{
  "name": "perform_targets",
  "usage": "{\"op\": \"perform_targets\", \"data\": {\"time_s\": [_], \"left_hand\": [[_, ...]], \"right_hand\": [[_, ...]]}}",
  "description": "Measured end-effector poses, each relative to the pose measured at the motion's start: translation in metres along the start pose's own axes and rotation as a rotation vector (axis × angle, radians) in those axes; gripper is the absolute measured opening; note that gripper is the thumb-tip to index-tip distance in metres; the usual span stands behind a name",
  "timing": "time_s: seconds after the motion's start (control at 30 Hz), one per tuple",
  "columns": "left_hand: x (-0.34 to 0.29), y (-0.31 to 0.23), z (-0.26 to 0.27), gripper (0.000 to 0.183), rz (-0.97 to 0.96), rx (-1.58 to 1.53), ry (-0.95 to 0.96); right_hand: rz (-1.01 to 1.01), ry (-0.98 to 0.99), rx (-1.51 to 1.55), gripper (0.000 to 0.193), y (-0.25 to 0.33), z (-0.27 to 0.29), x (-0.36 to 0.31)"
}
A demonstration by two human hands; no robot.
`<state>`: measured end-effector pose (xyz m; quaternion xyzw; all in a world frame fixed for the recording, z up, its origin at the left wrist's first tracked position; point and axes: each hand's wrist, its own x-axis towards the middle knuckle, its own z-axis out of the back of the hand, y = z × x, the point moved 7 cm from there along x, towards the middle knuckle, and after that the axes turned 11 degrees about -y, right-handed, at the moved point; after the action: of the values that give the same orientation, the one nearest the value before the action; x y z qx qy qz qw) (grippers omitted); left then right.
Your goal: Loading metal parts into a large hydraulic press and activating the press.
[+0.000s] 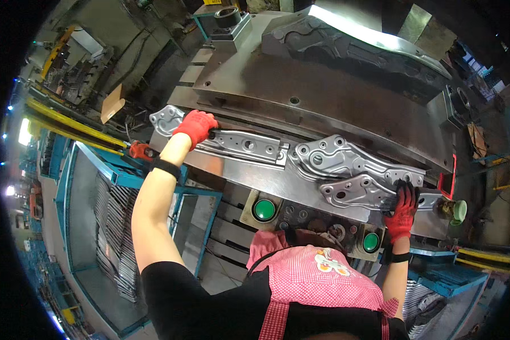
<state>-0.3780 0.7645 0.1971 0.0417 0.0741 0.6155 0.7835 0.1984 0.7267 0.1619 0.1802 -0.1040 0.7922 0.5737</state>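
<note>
My left hand (195, 128), in a red glove, closes over the middle of a long silver stamped metal panel (248, 145) on the press's front ledge. The panel's rounded, holed end sticks out to the left of the glove. On the right, my right hand (401, 214), in a red glove with dark fingers, grips a similar stamped panel (350, 191) lying nearest me. Its fingertips lie over the panel's upper face, and the thumb is hard to make out. Behind it, further stamped panels (328, 153) overlap one another, touching or almost touching the left panel's end.
A heavy press die (300, 96) with a raised shaped block (351, 45) fills the far side. Two green buttons (263, 210) (371, 242) face me below the ledge. A blue rack (79, 198) of stacked panels stands at left; a pale green cup-shaped thing (459, 212) is at right.
</note>
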Motion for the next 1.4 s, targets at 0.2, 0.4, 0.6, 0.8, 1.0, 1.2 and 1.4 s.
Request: {"op": "perform_targets", "data": {"time_s": [0.2, 0.4, 0.6, 0.8, 1.0, 1.2, 1.4], "left_hand": [[0.0, -0.001, -0.039, 0.061, 0.148, 0.167, -0.015], [-0.044, -0.037, -0.004, 0.066, 0.393, -0.054, -0.402], [-0.078, -0.068, -0.012, 0.063, 0.467, -0.189, -0.533], [-0.129, -0.078, -0.013, 0.061, 0.595, -0.191, -0.548], [-0.131, -0.096, -0.009, 0.062, 0.596, -0.218, -0.509], [-0.158, -0.1, -0.017, 0.065, 0.681, -0.237, -0.422], [-0.19, -0.11, -0.072, 0.061, 0.799, -0.278, -0.306]], "right_hand": [[-0.016, 0.072, -0.053, 0.101, 0.002, -0.003, -0.004], [0.03, 0.075, -0.039, 0.093, 0.005, 0.005, -0.001], [0.182, 0.036, 0.024, 0.086, 0.015, 0.031, 0.009], [0.215, -0.248, -0.016, 0.077, 0.049, 0.109, 0.08], [0.219, -0.336, -0.036, 0.09, 0.082, 0.099, 0.236], [0.243, -0.444, -0.344, 0.095, 0.134, 0.045, 0.335], [0.253, -0.413, -0.347, 0.117, 0.142, 0.01, 0.348]]}}
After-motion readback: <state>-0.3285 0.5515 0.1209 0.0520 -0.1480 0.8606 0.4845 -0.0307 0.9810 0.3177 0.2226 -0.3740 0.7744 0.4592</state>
